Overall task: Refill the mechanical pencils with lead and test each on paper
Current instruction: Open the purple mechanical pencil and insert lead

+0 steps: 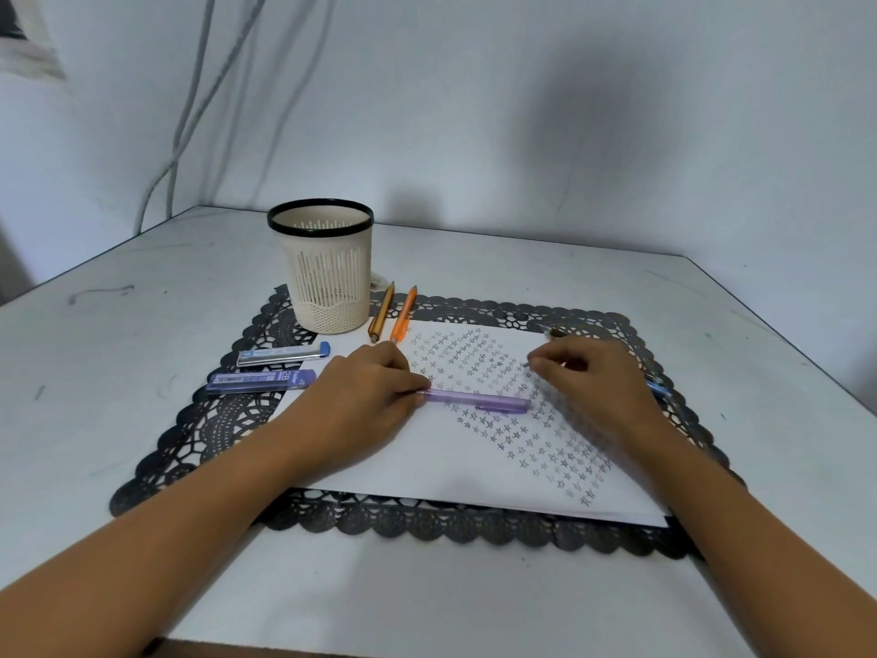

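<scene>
Over the paper (379, 467), the left hand (370, 396) pinches the purple pencil (474, 401); the right hand (588, 377) is blurred, grip unclear.

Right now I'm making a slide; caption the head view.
Left hand holds a purple mechanical pencil on star-marked paper; blurred right hand hovers nearby.

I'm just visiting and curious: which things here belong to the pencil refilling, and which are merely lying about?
Job: purple mechanical pencil, gripped by left hand; right hand; blue-capped lead case; purple lead case; amber pencil; orange pencil; starred paper.
Lying about: cream pen cup; black lace mat; wall cables.
</scene>
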{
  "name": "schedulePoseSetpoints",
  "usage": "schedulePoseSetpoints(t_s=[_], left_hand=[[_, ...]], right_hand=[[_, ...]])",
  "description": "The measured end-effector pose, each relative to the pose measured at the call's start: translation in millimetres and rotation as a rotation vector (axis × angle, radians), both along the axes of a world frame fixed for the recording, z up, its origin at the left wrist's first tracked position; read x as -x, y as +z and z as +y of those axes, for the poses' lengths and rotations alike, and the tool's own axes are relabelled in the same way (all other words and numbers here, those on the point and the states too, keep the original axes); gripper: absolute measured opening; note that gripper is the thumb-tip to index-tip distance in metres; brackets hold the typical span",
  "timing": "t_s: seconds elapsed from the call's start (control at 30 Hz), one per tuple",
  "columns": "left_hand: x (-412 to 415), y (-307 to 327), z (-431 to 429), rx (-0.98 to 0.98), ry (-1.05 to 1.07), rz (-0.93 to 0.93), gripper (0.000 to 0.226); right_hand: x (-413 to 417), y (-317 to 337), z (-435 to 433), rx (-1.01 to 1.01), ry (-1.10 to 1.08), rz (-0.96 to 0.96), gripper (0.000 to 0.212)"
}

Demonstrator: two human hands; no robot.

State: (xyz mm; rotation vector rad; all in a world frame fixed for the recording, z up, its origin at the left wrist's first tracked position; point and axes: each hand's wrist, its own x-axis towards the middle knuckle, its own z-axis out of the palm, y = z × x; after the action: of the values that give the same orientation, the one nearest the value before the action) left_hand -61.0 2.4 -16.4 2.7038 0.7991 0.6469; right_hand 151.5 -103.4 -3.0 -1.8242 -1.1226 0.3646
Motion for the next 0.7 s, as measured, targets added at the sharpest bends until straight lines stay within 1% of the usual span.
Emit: schedulePoseSetpoints(t_s=[0.1, 0.33, 0.43, 0.53, 0.63, 0.7], left_hand=[[0, -1, 1, -0.006, 0.005, 0.019, 0.031], [0, -2, 1, -0.021, -0.007, 0.037, 0.032], [0, -1, 0, -0.022, -0.009, 0.049, 0.033], [1, 1, -1, -0.007, -0.014, 0.066, 0.034], [1, 5, -1, 0.059, -0.02, 0.056, 0.033], [0, 9, 2, 0.108, -0.025, 0.056, 0.034]], right_hand=[[0, -3, 0, 0.071, 0.021, -0.032, 0.008], [-5, -5, 1, 0.15, 0.034, -0.337, 0.016], [-5, -2, 0, 0.179, 0.055, -0.433, 0.02], [-3, -1, -1, 0.192, 0.065, -0.462, 0.021], [-5, -2, -2, 0.175, 0.045, -0.405, 0.02], [-8, -2, -2, 0.17, 0.027, -0.403, 0.022]])
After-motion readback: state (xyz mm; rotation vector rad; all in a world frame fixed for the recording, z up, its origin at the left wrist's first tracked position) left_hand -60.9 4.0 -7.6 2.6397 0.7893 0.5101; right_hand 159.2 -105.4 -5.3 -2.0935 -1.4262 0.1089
